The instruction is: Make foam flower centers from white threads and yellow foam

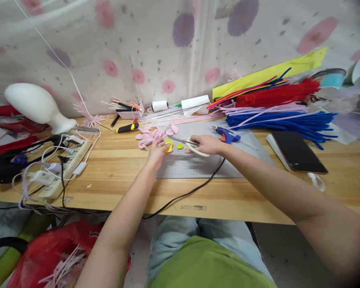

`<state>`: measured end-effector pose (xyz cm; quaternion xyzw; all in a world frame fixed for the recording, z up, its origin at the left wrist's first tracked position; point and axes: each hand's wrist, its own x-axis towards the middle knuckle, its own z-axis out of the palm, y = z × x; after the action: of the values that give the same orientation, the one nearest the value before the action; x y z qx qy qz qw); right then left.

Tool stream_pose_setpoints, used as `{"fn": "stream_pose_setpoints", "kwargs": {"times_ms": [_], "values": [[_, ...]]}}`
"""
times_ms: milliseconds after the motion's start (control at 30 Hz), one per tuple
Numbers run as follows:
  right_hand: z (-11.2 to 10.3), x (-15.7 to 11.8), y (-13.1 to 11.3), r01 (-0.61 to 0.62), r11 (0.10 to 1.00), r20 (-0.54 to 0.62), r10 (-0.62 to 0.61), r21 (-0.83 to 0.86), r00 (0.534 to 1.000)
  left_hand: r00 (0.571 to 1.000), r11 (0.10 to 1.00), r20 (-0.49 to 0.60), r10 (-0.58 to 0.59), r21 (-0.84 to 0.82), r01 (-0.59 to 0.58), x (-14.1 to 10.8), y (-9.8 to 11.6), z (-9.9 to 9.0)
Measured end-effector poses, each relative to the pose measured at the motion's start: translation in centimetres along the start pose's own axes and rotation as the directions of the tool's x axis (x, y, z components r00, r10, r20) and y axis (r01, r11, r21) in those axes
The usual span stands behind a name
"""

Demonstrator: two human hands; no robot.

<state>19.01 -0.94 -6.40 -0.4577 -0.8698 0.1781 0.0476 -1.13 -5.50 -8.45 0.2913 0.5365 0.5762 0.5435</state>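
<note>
My left hand point(158, 153) is closed on a small yellow piece point(169, 147) whose exact kind I cannot make out. In my right hand point(200, 145) is a pair of scissors point(186, 141) with pale handles, its blades pointing left toward the yellow piece. Between the hands a small yellow-green coil point(180, 147) lies on the grey cutting mat point(180, 170). Just behind my left hand is a heap of pink fuzzy petal-like pieces point(149, 137). A blue glue gun point(228, 135) rests on the mat beyond my right hand.
Bundles of blue pipe cleaners point(282, 122) and red pipe cleaners point(276, 94) lie at the back right. A black phone-like slab point(300, 152) sits at right. At left are a power strip point(65, 172) with tangled cables and a white foam head point(38, 104). A black cord point(186, 195) crosses the front edge.
</note>
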Motion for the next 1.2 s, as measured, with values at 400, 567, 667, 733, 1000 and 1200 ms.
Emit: {"fn": "stream_pose_setpoints", "kwargs": {"times_ms": [400, 567, 667, 733, 1000, 1200], "values": [[0.3, 0.7, -0.4, 0.001, 1.000, 0.041, 0.000, -0.023, 0.999, 1.000, 1.000, -0.010, 0.014, 0.014, -0.014, -0.2, 0.3, -0.1], [0.4, 0.9, -0.2, -0.005, 0.999, 0.022, 0.005, -0.032, 1.000, 1.000, 0.999, -0.005, 0.026, 0.041, -0.026, 0.0, 0.1, -0.4], [0.2, 1.0, 0.2, 0.008, 1.000, 0.019, -0.007, -0.024, 1.000, 0.999, 0.995, -0.025, 0.044, 0.086, -0.042, 0.2, 0.1, -0.8], [0.0, 1.0, 0.4, 0.033, 0.999, 0.030, -0.033, -0.019, 0.999, 0.997, 0.986, -0.025, 0.067, 0.155, -0.062, 0.4, 0.1, -1.1], [-0.5, 0.9, 0.7, 0.095, 0.983, 0.110, -0.078, -0.158, 0.991, 0.962, 0.810, 0.101, 0.252, 0.522, -0.267, 1.8, 0.4, -2.8], [-0.3, 1.0, 0.5, 0.097, 0.970, 0.089, -0.079, -0.222, 0.993, 0.959, 0.785, 0.129, 0.251, 0.552, -0.280, 2.3, 0.6, -3.2]]}}
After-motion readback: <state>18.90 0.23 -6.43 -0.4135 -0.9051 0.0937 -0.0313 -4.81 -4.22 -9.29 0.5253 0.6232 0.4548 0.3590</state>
